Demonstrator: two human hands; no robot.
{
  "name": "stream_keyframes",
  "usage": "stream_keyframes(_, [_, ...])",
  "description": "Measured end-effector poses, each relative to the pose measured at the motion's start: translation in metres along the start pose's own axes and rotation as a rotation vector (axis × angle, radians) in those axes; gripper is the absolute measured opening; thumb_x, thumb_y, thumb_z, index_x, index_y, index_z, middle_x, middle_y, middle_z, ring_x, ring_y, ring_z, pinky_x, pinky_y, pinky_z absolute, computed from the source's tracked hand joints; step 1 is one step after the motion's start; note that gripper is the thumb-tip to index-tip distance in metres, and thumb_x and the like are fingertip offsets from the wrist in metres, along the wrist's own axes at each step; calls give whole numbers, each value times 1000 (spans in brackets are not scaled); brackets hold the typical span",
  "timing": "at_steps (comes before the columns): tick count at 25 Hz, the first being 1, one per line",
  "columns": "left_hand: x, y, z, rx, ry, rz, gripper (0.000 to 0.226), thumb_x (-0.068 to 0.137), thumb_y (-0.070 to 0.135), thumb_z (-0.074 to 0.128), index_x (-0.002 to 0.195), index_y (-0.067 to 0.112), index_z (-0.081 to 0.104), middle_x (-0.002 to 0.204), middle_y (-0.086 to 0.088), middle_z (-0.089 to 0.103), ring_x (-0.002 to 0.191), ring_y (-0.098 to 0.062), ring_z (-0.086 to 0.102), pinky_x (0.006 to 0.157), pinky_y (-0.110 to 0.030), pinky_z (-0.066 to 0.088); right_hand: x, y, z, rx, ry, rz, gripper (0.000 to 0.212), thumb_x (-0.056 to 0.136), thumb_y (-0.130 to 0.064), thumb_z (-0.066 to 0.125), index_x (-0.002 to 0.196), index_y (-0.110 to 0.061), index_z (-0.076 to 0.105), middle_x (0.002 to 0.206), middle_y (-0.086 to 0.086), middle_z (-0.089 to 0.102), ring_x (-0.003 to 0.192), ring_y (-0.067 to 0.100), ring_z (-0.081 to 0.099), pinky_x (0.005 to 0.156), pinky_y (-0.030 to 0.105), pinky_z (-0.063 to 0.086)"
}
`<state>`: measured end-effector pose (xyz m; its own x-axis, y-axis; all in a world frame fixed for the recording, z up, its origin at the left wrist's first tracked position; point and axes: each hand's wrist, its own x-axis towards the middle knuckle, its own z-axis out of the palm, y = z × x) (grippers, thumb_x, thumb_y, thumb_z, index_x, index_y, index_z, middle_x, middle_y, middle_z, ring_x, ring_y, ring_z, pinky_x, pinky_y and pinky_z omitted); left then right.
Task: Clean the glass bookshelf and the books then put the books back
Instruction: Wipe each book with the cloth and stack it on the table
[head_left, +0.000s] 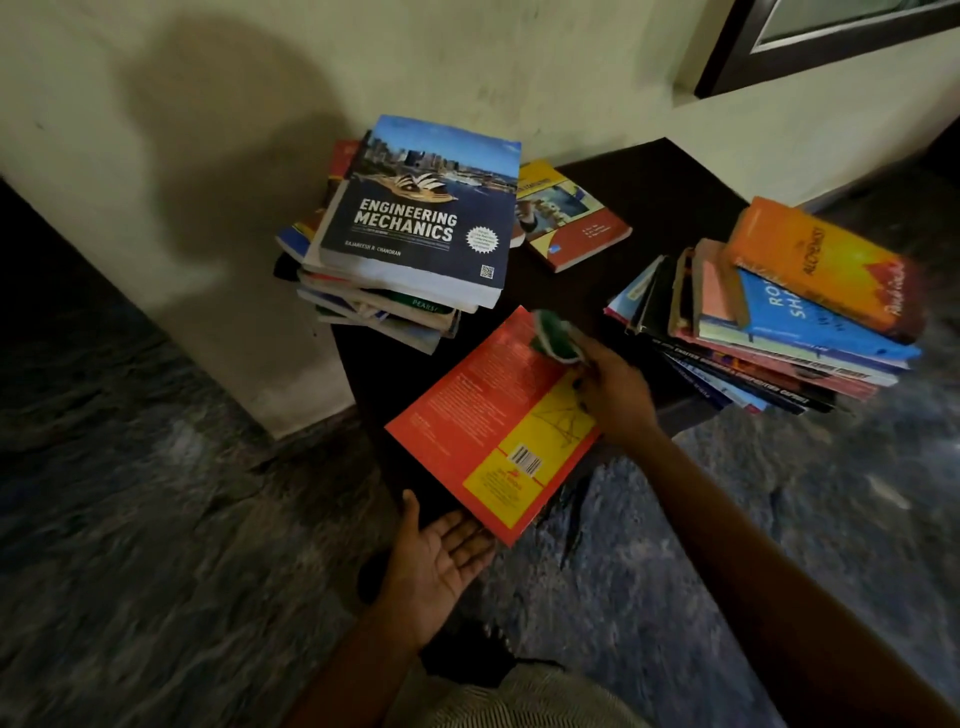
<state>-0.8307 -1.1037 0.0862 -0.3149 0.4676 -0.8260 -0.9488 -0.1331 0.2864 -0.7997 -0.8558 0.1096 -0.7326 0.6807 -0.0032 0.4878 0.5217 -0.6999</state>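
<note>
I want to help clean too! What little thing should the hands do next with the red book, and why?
Probably slide the green cloth down the red book toward its barcode. The right hand grips the cloth only at the cover's far end, while the left hand, palm open, props the near corner, steadying it for a wipe.

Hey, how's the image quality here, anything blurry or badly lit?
Head view: dim overall, with a big soft shadow on the wall left of the Engineering Mechanics book, whose title reads sharp. Head view: the green cloth in the right hand is motion-blurred over the red book. Head view: the floor smears toward the edges.
</note>
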Motion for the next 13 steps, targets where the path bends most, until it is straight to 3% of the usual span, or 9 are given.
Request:
stream_keyframes(2, [0,-1,1,18,6,12,75,92,59,30,130,-4,43,116,-22,57,106,-39,54,103,-49,35,-3,28,4,-257,57,42,51,91,-8,41,140,-23,41,135,13,51,121,33,51,95,40,41])
stream_keyframes(4, [-1,-1,3,34,21,21,70,94,56,31,129,-3,44,123,-23,53,113,-39,51,98,-48,37,-27,34,33,-455,153,-74,49,88,-17,41,136,-16,47,140,15,46,129,34,44,103,47,36])
stream_keyframes(7, [1,-4,5,53,37,44,61,94,53,33,109,-2,54,107,-18,61,94,-33,58,79,-42,45,-88,15,77,-286,203,-264,48,81,-17,43,127,-17,56,135,12,52,126,30,48,101,46,39])
stream_keyframes(10, [3,-7,1,60,4,73,55,94,53,33,101,4,60,82,-15,67,81,-28,60,63,-35,55,-144,-3,93,-212,58,-490,49,81,-20,47,129,-28,51,136,-1,52,129,16,42,103,36,29])
stream_keyframes(12, [2,-9,1,63,-5,93,54,95,53,32,106,8,60,85,-15,68,82,-28,60,62,-35,56,-146,-9,83,-28,-45,-489,43,84,-19,50,125,-30,56,128,-6,58,117,7,53,96,28,40])
stream_keyframes(13, [1,-10,2,67,-3,102,54,95,53,32,106,7,60,86,-15,68,83,-29,60,67,-37,53,-142,-17,70,125,-67,-384,41,87,-16,52,124,-32,56,122,-7,61,104,0,58,87,19,45])
